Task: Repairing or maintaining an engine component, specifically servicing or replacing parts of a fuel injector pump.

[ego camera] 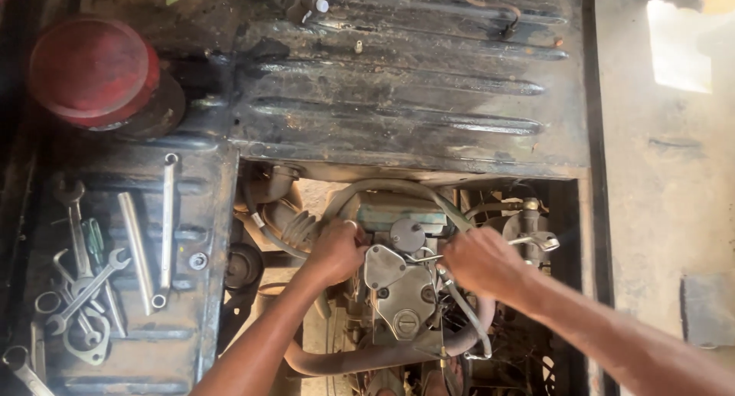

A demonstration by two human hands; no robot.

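Both hands work inside an open engine bay at six o'clock. The left hand (337, 250) pinches a fitting beside the grey carburettor (400, 285); the right hand (482, 262) closes around a spanner (538, 241), steadying it. Spare wrenches (84, 289) lie at nine o'clock.

Both forearms showing bare to the frame edge, no sleeves, no gloves. Left hand (335, 250) wearing a thin pale ring on one finger. Right hand (481, 262) showing no ring, no watch, no wristband. Nothing else of the body showing.
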